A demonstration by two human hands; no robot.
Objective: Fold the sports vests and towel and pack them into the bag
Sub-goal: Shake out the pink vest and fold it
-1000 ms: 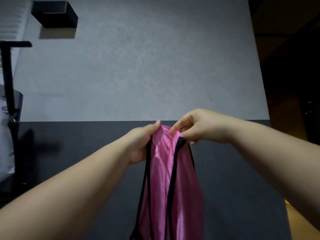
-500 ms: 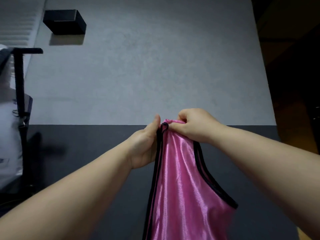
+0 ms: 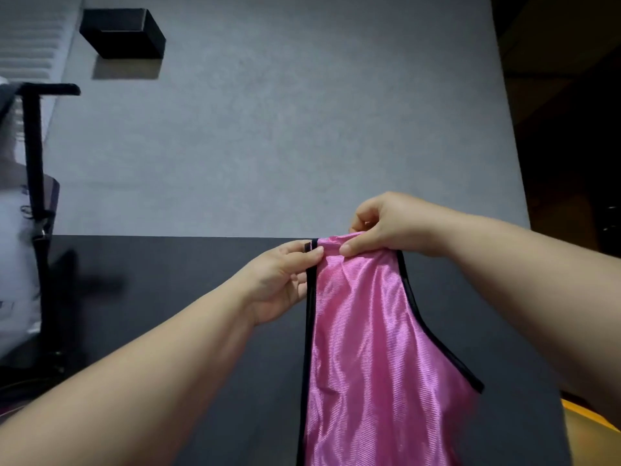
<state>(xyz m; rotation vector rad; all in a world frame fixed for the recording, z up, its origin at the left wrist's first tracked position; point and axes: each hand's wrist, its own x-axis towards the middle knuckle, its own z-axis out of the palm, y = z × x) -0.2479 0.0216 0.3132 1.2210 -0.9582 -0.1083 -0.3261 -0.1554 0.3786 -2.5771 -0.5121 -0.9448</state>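
Pink, glossy and black-edged, hanging in mid-air before a dark surface (image 3: pixel 168 280): holding up a sports vest (image 3: pixel 363 348) by its top edge, pinching the left corner between thumb and fingers of the left hand (image 3: pixel 282 280), gripping the bunched right part in the curled right hand (image 3: pixel 389 227).
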